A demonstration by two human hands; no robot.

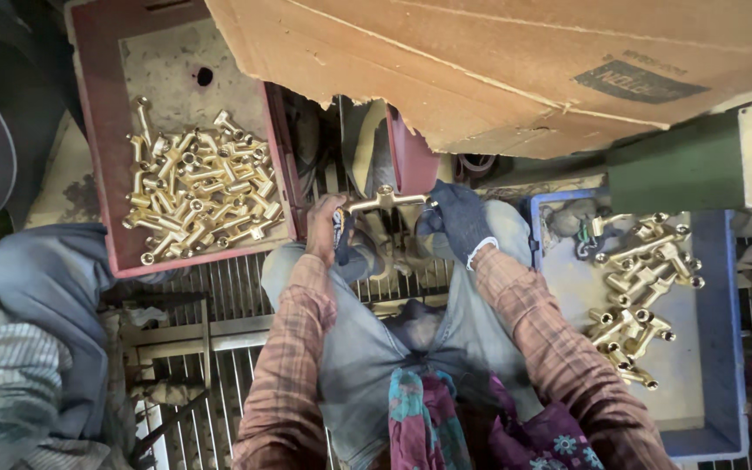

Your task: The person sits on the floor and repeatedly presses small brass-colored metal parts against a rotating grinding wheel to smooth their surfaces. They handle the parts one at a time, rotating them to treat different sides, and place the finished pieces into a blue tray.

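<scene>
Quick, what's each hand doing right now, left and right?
Left hand: closed on one end of a brass T-shaped fitting.
Right hand, in a dark glove: closed on the other end of the same fitting.

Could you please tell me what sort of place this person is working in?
Probably a small metal-parts workshop. The left hand and gloved right hand hold a brass fitting, with more piled in a red crate and a blue crate.

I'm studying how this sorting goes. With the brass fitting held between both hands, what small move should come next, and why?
Probably carry the brass fitting left into the red crate. Left hand and gloved right hand hold it midway; that crate's pile looks fuller than the blue crate's, which suggests finished pieces.
</scene>
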